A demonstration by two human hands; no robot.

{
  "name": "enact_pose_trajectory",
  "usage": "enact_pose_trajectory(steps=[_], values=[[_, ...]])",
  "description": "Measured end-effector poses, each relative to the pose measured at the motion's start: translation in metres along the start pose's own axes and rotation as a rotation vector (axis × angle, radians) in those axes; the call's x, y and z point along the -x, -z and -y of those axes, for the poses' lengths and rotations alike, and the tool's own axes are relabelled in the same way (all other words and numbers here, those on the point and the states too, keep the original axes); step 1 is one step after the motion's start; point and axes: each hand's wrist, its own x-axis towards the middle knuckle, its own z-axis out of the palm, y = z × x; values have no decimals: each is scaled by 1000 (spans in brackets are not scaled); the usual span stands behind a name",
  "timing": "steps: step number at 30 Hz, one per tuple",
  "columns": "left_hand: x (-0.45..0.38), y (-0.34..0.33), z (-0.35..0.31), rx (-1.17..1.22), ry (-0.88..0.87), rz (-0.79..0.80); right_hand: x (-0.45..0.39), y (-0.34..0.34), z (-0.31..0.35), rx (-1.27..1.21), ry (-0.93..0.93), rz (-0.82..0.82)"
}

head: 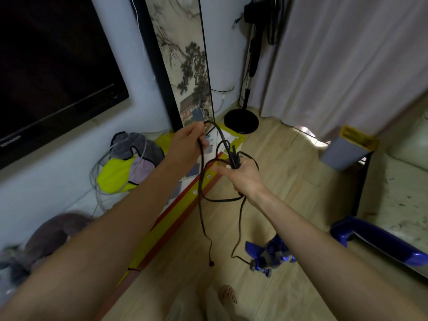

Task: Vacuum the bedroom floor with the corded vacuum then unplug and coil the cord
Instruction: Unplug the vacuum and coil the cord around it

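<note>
Head view puts the black cord (202, 172) dead center of the frame, so you're clearly in the coiling part of the job now. Your right hand (240, 177) is curled round a bunch of gathered loops, basically acting as the spool, while your left hand (187, 142) pinches the next stretch up high, probably so you can feed another loop across without it twisting. One loose end with the plug (211, 264) dangles below toward the wood floor (278, 158), so it looks unplugged already. Another strand runs down to the blue vacuum (269, 256) at lower right, which explains why you're standing just beside it. Upper left there's a dark TV (46, 66); a fan stand (241, 121) sits near the curtain (347, 54).
</note>
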Motion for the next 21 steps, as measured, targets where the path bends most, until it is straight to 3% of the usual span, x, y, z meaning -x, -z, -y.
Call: enact_pose_trajectory(steps=[3, 7, 10, 12, 15, 16, 18, 21], values=[[5, -25, -6, 140, 77, 113, -3, -8, -1, 92, 1, 16], [9, -42, -10, 180, 121, 141, -4, -12, 4, -40, 72, 79], [2, -31, -13, -107, 13, 177, -5, -17, 1, -73, 93, 19], [-3, -13, -5, -392, -57, 55, -9, -17, -1, -112, 33, -40], [0, 21, 22, -654, -101, -283, -18, -14, -4, -263, -116, -114], [5, 28, 31, -692, -48, -329, -20, -13, -4, -309, -154, -130], [17, 32, 49, -809, 147, -276, -23, -10, -2, -386, -202, -146], [35, 20, 67, -1055, 437, 36, -24, -10, 2, -498, -243, -178]])
